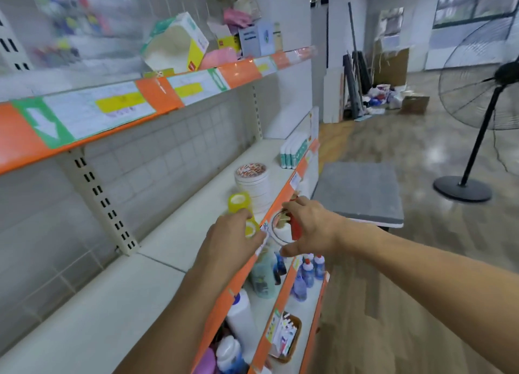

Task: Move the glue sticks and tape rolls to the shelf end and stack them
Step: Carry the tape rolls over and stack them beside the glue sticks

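Both hands out at the shelf edge
Left hand grips a yellow tape roll; right hand holds a clear tape roll; white roll stack just beyond.

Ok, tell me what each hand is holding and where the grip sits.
Left hand grips a yellow tape roll round its side. Right hand holds a clear tape roll at its far rim.

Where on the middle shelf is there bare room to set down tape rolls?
Bare shelf lies along the back wall and between the white tape stack and glue sticks. The front edge is crowded: yellow tape roll, both hands.
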A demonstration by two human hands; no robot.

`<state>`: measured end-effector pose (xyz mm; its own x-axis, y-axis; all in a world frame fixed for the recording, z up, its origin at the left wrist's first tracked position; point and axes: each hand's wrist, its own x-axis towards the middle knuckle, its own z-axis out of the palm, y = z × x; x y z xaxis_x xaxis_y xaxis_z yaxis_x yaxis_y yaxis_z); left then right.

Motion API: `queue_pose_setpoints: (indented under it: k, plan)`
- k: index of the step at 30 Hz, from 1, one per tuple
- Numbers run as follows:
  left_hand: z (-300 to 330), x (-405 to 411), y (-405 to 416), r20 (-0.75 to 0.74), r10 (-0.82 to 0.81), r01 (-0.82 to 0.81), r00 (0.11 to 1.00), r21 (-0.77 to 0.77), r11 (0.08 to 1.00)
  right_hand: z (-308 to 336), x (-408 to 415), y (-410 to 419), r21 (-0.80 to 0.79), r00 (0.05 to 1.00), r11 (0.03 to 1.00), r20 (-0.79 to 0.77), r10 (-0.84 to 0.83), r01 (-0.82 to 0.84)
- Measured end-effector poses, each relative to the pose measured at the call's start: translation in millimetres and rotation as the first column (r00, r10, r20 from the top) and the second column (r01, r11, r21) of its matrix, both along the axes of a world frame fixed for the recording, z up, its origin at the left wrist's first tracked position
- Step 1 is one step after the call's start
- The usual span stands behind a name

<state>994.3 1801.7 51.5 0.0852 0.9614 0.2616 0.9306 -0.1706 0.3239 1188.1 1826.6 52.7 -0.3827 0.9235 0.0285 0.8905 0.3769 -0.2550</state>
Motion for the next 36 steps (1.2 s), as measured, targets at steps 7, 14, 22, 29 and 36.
queue_pose_setpoints:
  k: [7, 14, 22, 29, 36]
  plan:
    - [21.4, 2.1, 73.4, -0.006, 0.066, -0.065, 0.998, 0.08, 0.995, 14.2, 12.0, 75.0, 0.023, 0.997, 1.0, -0.077, 0.021, -0.019]
    - [42.3, 11.2, 124.1, 0.025, 0.105, -0.107, 0.994, 0.124, 0.987, 11.8, 42.4, 136.3, 0.008, 1.0, 1.0, -0.025, -0.004, 0.004]
    - [50.5, 17.7, 166.4, 0.062, 0.264, -0.271, 0.962, 0.14, 0.953, 4.6, 62.0, 225.2, -0.046, 0.995, 0.997, 0.076, 0.064, -0.061]
    - [45.1, 19.7, 158.1, 0.132, 0.524, -0.536, 0.841, 0.081, 0.84, -4.7, 44.6, 284.0, -0.175, 0.956, 0.944, 0.037, 0.29, -0.279]
    - [37.5, 35.9, 131.0, 0.126, 0.682, -0.692, 0.72, 0.053, 0.72, -29.6, 29.2, 307.1, -0.242, 0.903, 0.876, -0.002, 0.43, -0.417]
